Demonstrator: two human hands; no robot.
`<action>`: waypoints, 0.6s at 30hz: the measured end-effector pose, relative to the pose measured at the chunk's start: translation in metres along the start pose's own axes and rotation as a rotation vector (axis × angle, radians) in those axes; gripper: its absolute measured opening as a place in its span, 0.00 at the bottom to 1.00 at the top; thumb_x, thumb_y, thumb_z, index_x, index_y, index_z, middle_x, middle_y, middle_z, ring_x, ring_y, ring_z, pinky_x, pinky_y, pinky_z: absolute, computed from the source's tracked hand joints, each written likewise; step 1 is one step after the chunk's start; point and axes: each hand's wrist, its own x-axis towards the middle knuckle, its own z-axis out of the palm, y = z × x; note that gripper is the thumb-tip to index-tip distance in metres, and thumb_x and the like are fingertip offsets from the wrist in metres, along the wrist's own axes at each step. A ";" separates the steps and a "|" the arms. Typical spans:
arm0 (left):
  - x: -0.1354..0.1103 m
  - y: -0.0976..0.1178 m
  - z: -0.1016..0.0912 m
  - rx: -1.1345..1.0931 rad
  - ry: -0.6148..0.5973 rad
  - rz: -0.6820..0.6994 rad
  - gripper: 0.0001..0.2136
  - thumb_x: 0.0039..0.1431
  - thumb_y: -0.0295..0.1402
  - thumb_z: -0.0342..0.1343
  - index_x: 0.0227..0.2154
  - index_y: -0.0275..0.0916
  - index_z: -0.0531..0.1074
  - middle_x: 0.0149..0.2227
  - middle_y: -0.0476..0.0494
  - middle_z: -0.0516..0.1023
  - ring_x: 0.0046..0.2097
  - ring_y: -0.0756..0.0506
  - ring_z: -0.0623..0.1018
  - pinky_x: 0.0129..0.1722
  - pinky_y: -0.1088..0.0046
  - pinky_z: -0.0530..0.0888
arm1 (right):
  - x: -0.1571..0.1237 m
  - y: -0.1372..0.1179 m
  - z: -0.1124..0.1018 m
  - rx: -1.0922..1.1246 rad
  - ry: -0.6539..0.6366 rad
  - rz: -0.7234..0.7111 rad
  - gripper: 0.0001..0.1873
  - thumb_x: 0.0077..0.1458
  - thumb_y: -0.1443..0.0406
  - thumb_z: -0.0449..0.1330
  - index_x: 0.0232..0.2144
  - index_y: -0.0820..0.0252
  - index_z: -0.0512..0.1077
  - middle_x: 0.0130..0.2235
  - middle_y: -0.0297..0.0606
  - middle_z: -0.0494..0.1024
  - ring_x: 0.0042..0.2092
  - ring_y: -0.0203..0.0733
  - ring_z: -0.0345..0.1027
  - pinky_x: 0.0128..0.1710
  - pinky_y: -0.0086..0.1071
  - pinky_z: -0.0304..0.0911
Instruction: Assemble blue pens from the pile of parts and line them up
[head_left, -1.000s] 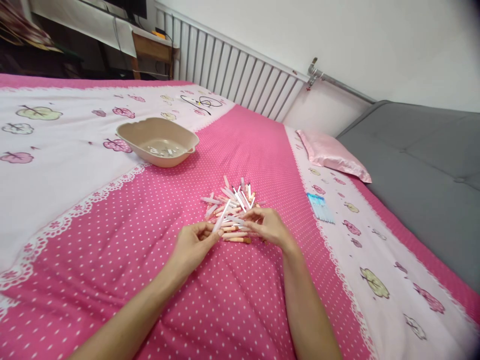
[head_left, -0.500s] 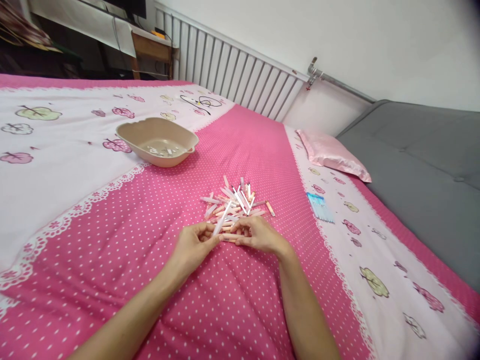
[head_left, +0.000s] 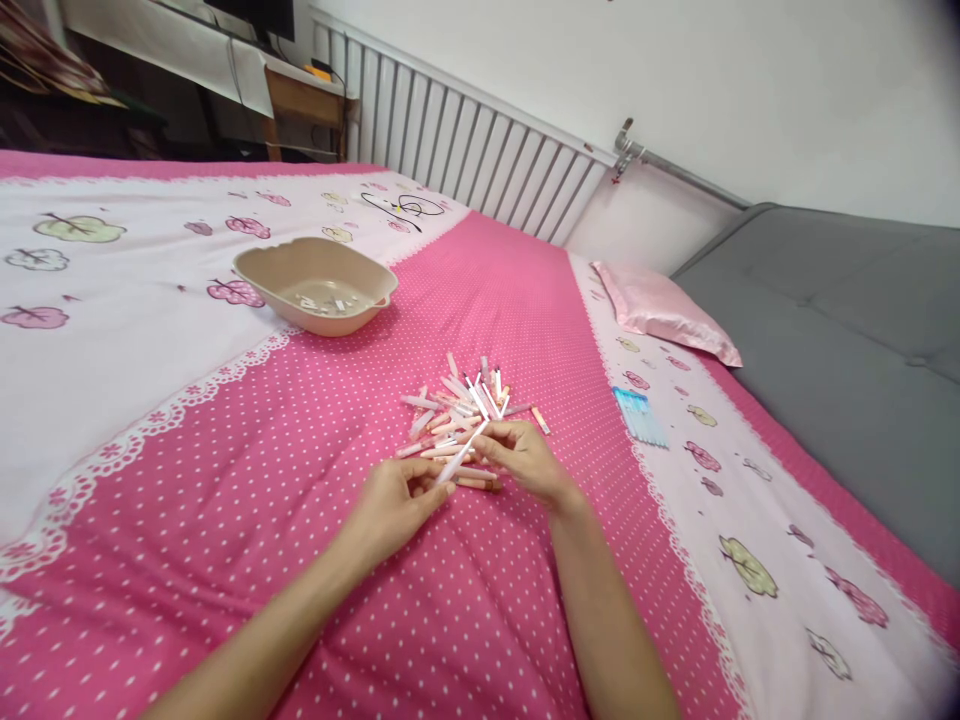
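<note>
My left hand [head_left: 395,502] is closed on the lower end of a slim, whitish, pen-like tube [head_left: 454,464], which slants up to the right. At the tube's upper end, my right hand [head_left: 523,462] has its thumb and fingers pinched together. Just beyond and beneath both hands lies a loose pile of pen-like sticks [head_left: 451,412], pale pink, white and orange, some with dark tips. A short orange-tan stick [head_left: 477,484] rests at the near edge of the pile, below my right fingers. The fingertips partly hide the tube's ends.
A beige plastic basin [head_left: 300,318] holding small whitish pieces stands on the bed to the far left. On the right lie a row of blue-topped clear sticks [head_left: 642,418] and a pink pillow [head_left: 666,312]. A black cable [head_left: 409,206] lies near the radiator [head_left: 450,120].
My right hand has let go of the low orange-tan stick and moved up to the tube's upper end. My left hand keeps hold of the tube, which now sits slightly lower.
</note>
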 end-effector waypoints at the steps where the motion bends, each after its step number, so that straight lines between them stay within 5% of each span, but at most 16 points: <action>1: 0.000 0.000 0.000 0.050 -0.020 0.021 0.13 0.45 0.39 0.56 0.28 0.35 0.78 0.18 0.51 0.66 0.20 0.53 0.59 0.21 0.78 0.53 | 0.000 0.002 0.000 0.031 0.026 0.023 0.14 0.50 0.56 0.59 0.32 0.59 0.76 0.28 0.33 0.74 0.29 0.34 0.65 0.29 0.27 0.60; 7: 0.000 0.000 0.002 0.215 -0.036 0.049 0.13 0.48 0.40 0.54 0.26 0.34 0.76 0.17 0.51 0.63 0.20 0.53 0.58 0.20 0.78 0.52 | 0.003 0.005 -0.004 0.289 0.345 0.023 0.12 0.48 0.57 0.61 0.27 0.60 0.73 0.22 0.28 0.68 0.21 0.26 0.55 0.20 0.21 0.53; 12: 0.000 0.000 0.002 0.238 -0.023 0.056 0.13 0.48 0.40 0.53 0.25 0.34 0.74 0.18 0.51 0.63 0.20 0.53 0.59 0.20 0.78 0.53 | 0.006 0.007 -0.017 0.520 0.636 0.023 0.14 0.42 0.56 0.65 0.26 0.60 0.71 0.21 0.27 0.67 0.20 0.26 0.56 0.18 0.21 0.54; 18: 0.000 0.001 0.002 0.361 0.057 0.070 0.13 0.49 0.39 0.53 0.26 0.34 0.74 0.18 0.51 0.64 0.21 0.52 0.60 0.21 0.77 0.53 | 0.009 0.018 -0.025 0.626 0.807 0.083 0.18 0.38 0.54 0.67 0.22 0.60 0.67 0.22 0.30 0.71 0.22 0.29 0.63 0.19 0.22 0.60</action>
